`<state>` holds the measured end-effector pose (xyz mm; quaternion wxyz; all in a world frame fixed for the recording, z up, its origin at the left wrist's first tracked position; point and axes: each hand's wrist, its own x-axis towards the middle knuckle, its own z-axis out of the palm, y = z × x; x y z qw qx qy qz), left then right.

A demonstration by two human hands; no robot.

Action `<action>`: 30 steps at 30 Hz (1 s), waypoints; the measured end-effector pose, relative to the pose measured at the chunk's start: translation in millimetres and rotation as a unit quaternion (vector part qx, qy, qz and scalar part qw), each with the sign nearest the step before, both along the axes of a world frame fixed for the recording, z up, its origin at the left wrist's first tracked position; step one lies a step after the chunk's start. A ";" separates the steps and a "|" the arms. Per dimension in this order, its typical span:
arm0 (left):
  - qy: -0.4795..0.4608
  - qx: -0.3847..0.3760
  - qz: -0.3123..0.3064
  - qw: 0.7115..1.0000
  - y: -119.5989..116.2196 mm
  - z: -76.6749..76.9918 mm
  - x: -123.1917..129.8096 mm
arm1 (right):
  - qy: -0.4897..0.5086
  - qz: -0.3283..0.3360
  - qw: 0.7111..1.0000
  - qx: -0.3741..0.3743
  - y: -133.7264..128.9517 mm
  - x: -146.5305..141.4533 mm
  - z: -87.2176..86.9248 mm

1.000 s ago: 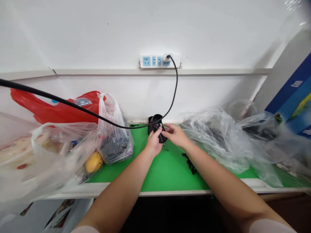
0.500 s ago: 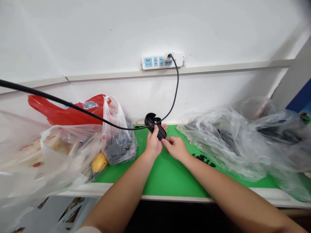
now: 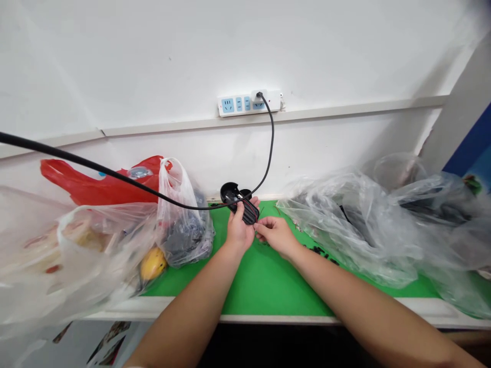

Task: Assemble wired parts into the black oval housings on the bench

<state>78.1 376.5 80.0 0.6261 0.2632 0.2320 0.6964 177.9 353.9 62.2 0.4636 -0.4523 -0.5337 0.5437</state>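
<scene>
My left hand (image 3: 238,230) is wrapped around a black plastic housing (image 3: 250,213) with a rounded, hollow far end and a ribbed near part, held over the green work surface (image 3: 268,286). Thin red wire runs along the housing. At its near right corner my right hand (image 3: 276,234) has thumb and forefinger pinched together; what lies between them, perhaps a wire end, is too small to make out. Several small black parts (image 3: 318,250) lie on the green surface beside my right wrist.
A black cable (image 3: 271,138) drops from the wall power strip (image 3: 249,104) and crosses in front of the housing towards the left. Plastic bags (image 3: 184,220) crowd the left side, near a yellow object (image 3: 152,264). Clear bags (image 3: 368,230) with dark contents cover the right.
The whole view has shifted slightly. My right fingertips have drawn a little away from the housing's corner, while my left hand keeps its hold, with the housing turned slightly.
</scene>
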 end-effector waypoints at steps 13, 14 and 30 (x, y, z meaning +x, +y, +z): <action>0.083 -0.037 0.047 0.995 -1.2 -2.9 -2.4 | -0.354 -0.095 0.894 0.257 -4.2 10.6 6.7; 0.096 -0.037 0.051 0.993 -1.9 -3.0 -2.3 | -0.379 -0.085 0.883 0.264 -5.8 11.7 8.5; 0.162 -0.067 0.014 0.984 -5.0 -7.2 -2.5 | -0.390 -0.095 0.887 0.230 -13.3 22.9 20.5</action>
